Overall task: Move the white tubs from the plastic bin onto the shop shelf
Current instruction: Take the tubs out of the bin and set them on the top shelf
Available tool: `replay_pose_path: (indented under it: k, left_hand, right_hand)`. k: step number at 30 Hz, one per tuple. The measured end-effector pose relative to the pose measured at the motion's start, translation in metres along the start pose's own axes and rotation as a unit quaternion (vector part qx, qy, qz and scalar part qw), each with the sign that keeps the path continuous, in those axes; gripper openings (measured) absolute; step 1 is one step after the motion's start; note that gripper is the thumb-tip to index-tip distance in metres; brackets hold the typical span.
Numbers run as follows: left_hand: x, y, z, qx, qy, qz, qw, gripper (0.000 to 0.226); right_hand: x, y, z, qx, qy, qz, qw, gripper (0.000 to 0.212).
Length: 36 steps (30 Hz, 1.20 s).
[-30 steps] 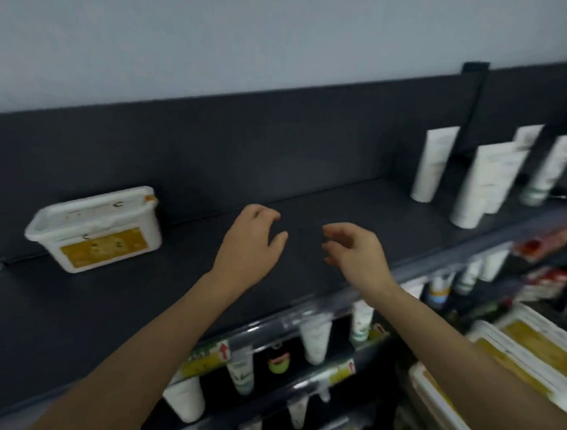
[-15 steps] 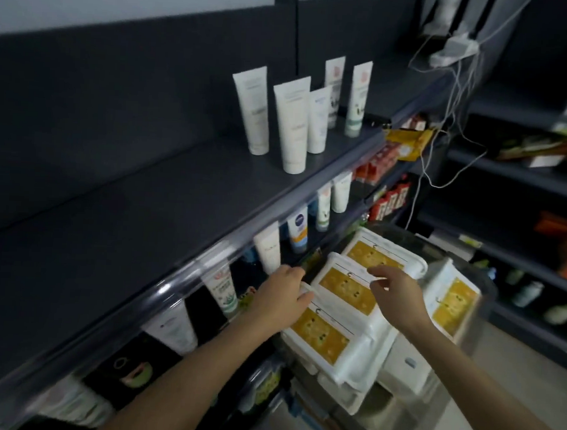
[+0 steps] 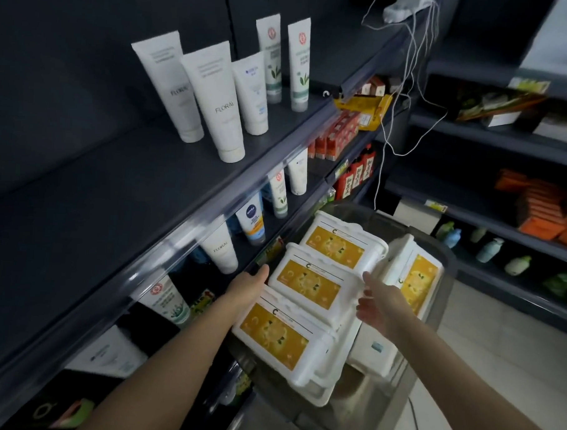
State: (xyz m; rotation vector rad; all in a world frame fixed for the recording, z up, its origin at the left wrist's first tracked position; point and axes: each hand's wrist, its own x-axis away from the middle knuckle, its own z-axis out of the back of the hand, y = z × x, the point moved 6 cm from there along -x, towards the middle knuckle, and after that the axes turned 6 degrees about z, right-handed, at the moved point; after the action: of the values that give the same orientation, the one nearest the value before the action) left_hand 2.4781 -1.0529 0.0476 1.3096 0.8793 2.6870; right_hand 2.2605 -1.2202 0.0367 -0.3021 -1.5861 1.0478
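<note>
Several white tubs with yellow lid labels fill the clear plastic bin [image 3: 443, 254] at the lower right. Three lie in a row: a near tub [image 3: 276, 338], a middle tub [image 3: 308, 284] and a far tub [image 3: 336, 246]. Another tub [image 3: 416, 279] leans on its side at the bin's right. My left hand [image 3: 248, 286] rests flat against the left side of the middle tub. My right hand [image 3: 379, 303] is at that tub's right side, fingers spread, not closed around it. The dark top shelf [image 3: 91, 206] runs along the left.
Several white cosmetic tubes [image 3: 215, 98] stand on the top shelf toward the back. Lower shelves hold more tubes [image 3: 251, 220] and red boxes [image 3: 352, 175]. White cables [image 3: 408, 90] hang at the corner. Shelving on the right carries orange packs [image 3: 545, 213] and small bottles.
The view swung from the top shelf down to the bin. Both hands dropped from above the shelf to the two sides of the middle tub.
</note>
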Motion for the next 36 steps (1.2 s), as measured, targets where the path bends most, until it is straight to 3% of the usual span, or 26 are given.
replay_pose_path:
  k: [2, 6, 14, 18, 23, 29, 33, 36]
  left_hand:
    - [0.001, 0.005, -0.003, -0.016, 0.009, 0.008, 1.000, 0.069]
    - [0.003, 0.012, -0.004, -0.137, 0.045, -0.005, 0.990, 0.047]
    - [0.016, 0.020, -0.001, -0.177, 0.000, -0.016, 0.984, 0.017]
    - [0.030, 0.018, 0.005, -0.189, -0.002, -0.004, 0.982, 0.033]
    - [0.041, 0.005, 0.009, -0.028, -0.047, 0.044, 0.998, 0.045]
    - [0.057, 0.016, 0.016, -0.021, -0.042, -0.022, 0.999, 0.039]
    - [0.062, 0.024, 0.016, -0.066, -0.001, -0.088, 0.994, 0.014]
    - [0.070, 0.037, 0.027, -0.098, 0.032, -0.127, 0.986, 0.026]
  right_hand:
    - [-0.005, 0.000, -0.006, -0.041, -0.025, -0.034, 0.998, 0.053]
    - [-0.009, -0.010, -0.016, -0.040, -0.036, -0.061, 0.997, 0.057]
    - [-0.011, -0.018, -0.010, 0.089, 0.016, 0.008, 0.996, 0.036]
    - [-0.007, -0.020, -0.001, 0.081, 0.026, 0.021, 0.996, 0.034]
    - [-0.002, -0.013, 0.002, -0.036, 0.010, -0.031, 0.999, 0.025]
    - [0.003, -0.003, -0.004, -0.116, 0.025, -0.110, 0.987, 0.025]
    - [0.004, 0.009, 0.003, -0.150, 0.047, -0.170, 0.973, 0.032]
    - [0.006, 0.010, 0.005, -0.162, 0.066, -0.193, 0.965, 0.032]
